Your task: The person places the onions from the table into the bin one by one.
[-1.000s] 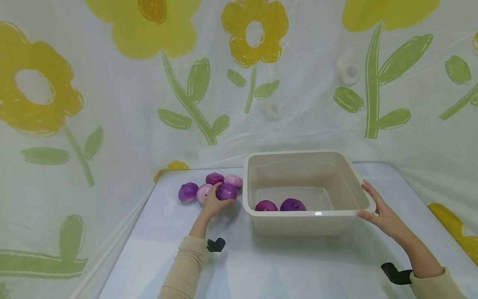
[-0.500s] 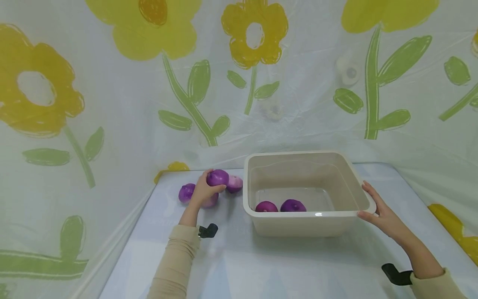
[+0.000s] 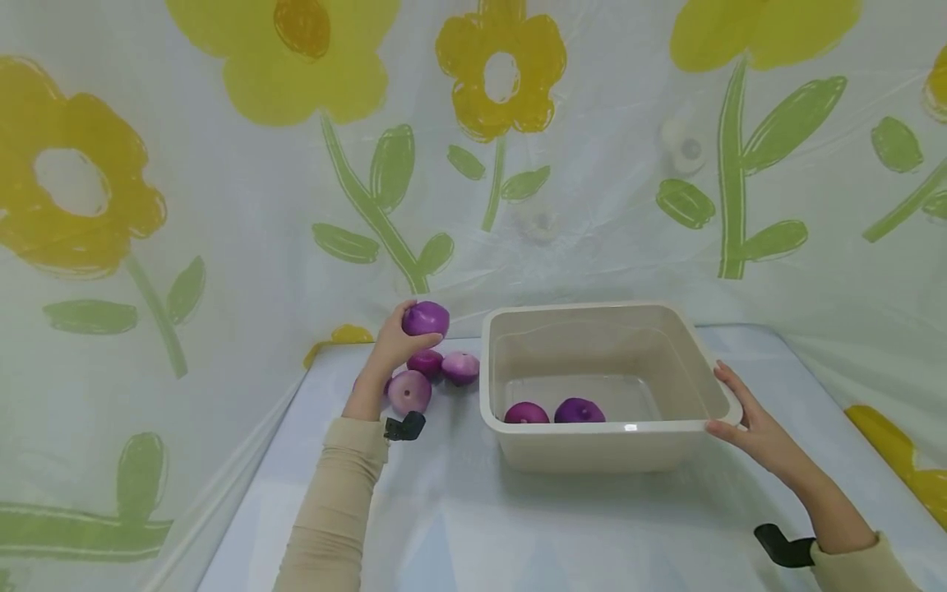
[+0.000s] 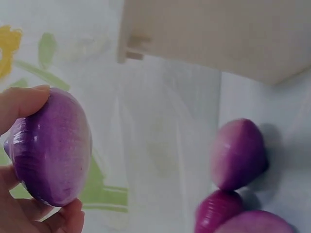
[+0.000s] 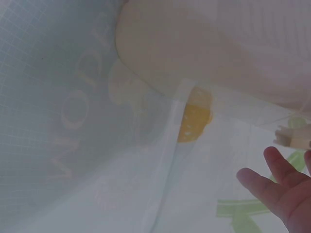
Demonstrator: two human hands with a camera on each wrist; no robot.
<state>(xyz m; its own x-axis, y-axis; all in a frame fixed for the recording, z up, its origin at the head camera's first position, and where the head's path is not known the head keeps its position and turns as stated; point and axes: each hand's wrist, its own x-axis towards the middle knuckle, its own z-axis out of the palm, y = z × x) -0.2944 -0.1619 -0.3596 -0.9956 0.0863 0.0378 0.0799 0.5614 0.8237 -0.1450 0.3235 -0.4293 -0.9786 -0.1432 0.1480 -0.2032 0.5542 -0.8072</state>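
Note:
My left hand (image 3: 392,345) holds a red onion (image 3: 427,321) up above the far left part of the table, over several other onions. In the left wrist view, my thumb and fingers are on opposite sides of this shiny purple onion (image 4: 53,145). Below it in the head view lie a pale onion (image 3: 409,393), a dark one (image 3: 425,363) and a pinkish one (image 3: 460,369); another is mostly hidden behind my wrist. My right hand (image 3: 758,423) grips the front right corner of a cream plastic basin (image 3: 599,448), thumb at the front rim, fingers along the side.
Inside the basin, two purple onions, a reddish one (image 3: 527,413) and a darker one (image 3: 580,410), sit near the front wall. A pale table (image 3: 473,526) bears everything. Behind and beside it hangs a white curtain (image 3: 592,247) printed with yellow flowers.
My left hand has lifted the red onion off the group, moving up and slightly left, and the onions beneath are more exposed. The right hand and the basin have stayed in place.

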